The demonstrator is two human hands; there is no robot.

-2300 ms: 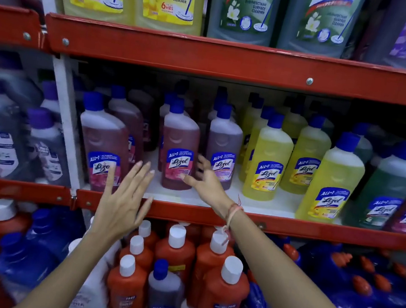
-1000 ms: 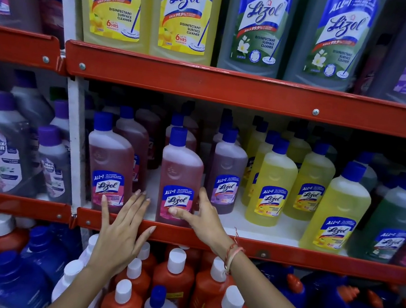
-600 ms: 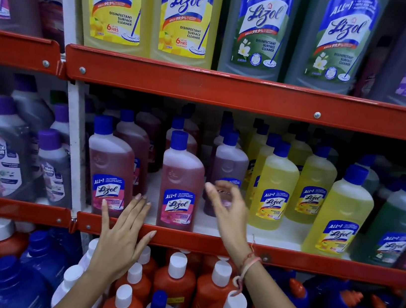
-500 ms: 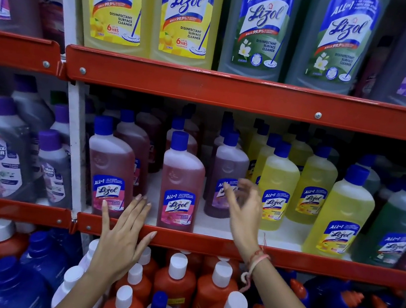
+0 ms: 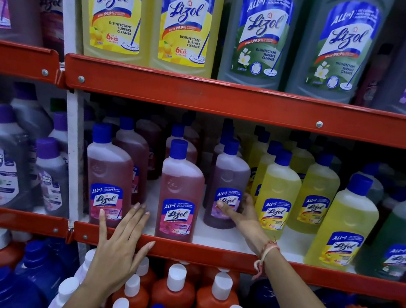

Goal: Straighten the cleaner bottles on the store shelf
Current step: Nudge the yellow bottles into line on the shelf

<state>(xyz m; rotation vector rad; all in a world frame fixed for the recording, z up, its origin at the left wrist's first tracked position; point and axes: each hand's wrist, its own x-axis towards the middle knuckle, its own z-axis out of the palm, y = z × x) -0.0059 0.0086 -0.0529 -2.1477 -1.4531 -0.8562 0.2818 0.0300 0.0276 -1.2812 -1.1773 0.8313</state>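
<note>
Hands: right (image 5: 241, 215) gripping purple Lizol bottle (image 5: 227, 183) | left (image 5: 120, 244) spread on shelf lip (image 5: 208, 257)

Big jugs (image 5: 115, 11) with yellow, green and purple labels line the top shelf. Below, orange bottles (image 5: 173, 293) with white caps stand beside blue jugs (image 5: 29, 283). A white post (image 5: 72, 151) divides the bays.
</note>
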